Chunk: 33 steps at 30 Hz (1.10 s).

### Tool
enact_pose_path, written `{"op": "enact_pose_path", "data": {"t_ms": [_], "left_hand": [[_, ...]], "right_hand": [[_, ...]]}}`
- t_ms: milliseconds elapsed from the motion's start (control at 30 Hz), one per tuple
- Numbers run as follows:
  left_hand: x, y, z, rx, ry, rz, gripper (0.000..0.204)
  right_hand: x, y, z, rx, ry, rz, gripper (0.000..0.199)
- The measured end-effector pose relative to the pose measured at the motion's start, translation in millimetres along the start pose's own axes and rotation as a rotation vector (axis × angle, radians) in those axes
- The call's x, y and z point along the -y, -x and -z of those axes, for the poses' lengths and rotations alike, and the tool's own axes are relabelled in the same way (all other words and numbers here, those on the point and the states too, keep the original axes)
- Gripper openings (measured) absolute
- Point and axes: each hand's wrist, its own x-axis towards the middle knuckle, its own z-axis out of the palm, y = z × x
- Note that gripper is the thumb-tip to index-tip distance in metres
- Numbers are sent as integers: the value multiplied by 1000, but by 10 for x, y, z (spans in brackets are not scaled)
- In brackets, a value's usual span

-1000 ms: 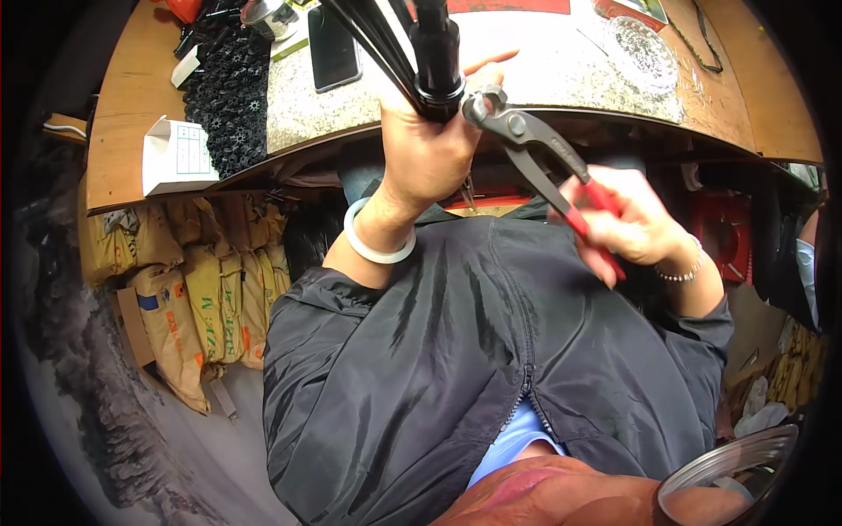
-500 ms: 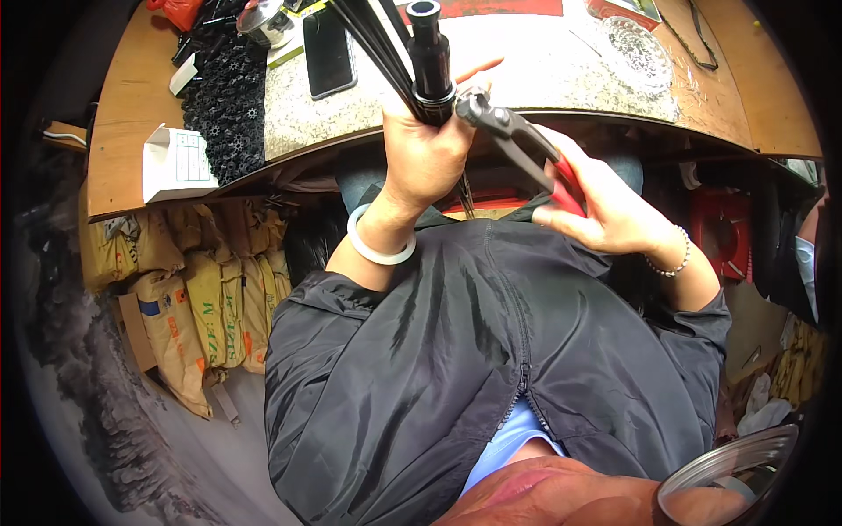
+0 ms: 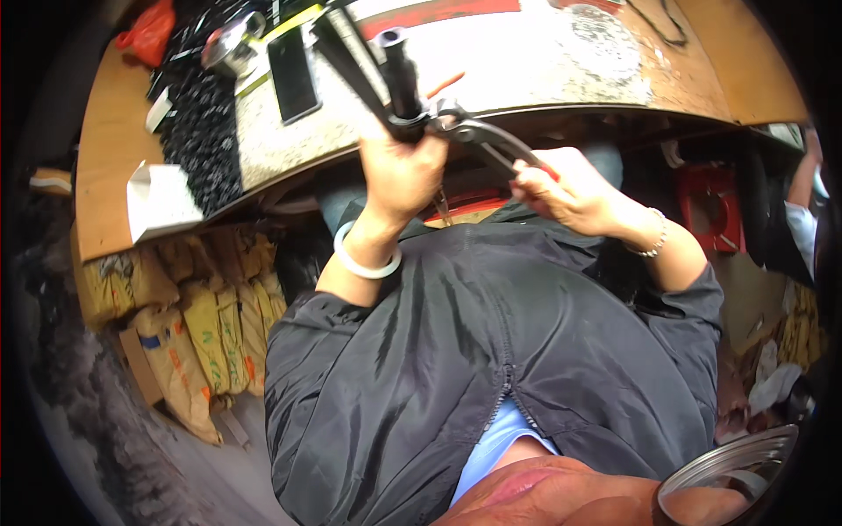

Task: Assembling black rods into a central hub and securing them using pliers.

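Note:
My left hand (image 3: 399, 177) is wrapped round the base of what looks like a black umbrella frame. Its hollow black tube (image 3: 401, 81) points up and away, and a bundle of long dark ribs (image 3: 353, 72) leans to the left of it. One finger sticks out to the right behind the tube. My right hand (image 3: 574, 195) is closed round the red handles of metal pincers (image 3: 493, 142). The pincers' jaws are at the tube's right side, close to the left thumb; motion blur hides whether they bite on anything.
On the bench stand a white box (image 3: 162, 200), a heap of small black parts (image 3: 213, 131), a black phone (image 3: 293, 74), a metal pot (image 3: 235, 44) and a clear glass dish (image 3: 601, 48). Stacked sacks (image 3: 175, 359) lie below left. A co-worker's arm (image 3: 802, 184) shows far right.
My right hand has drawn the pincers' handles together. Both hands, with the frame and pincers, sit slightly further left and lower in the picture; the whole view has shifted and blurred.

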Motion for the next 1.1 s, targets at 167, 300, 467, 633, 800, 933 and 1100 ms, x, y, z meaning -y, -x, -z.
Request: {"op": "enact_pose_path", "data": {"t_ms": [167, 300, 467, 633, 800, 933, 1100], "left_hand": [[-106, -31, 4, -74, -36, 81, 26], [-114, -59, -44, -39, -69, 27, 27], [-101, -34, -55, -21, -80, 15, 26], [-88, -20, -33, -17, -118, 2, 24], [-78, -36, -48, -10, -69, 28, 22], [-77, -40, -79, -20, -51, -4, 21], [-66, -57, -108, -8, -46, -33, 20]], "right_hand": [[-68, -246, 488, -369, 656, 306, 23], [-165, -520, 1529, -705, 1181, 61, 21], [98, -580, 1643, -595, 1248, 7, 27], [144, -680, 1577, -589, 1102, -47, 31], [-194, -864, 1775, -790, 1333, -62, 18], [-24, -833, 1674, -704, 1262, -156, 21], [-80, -895, 1694, -686, 1336, -194, 20]]}}
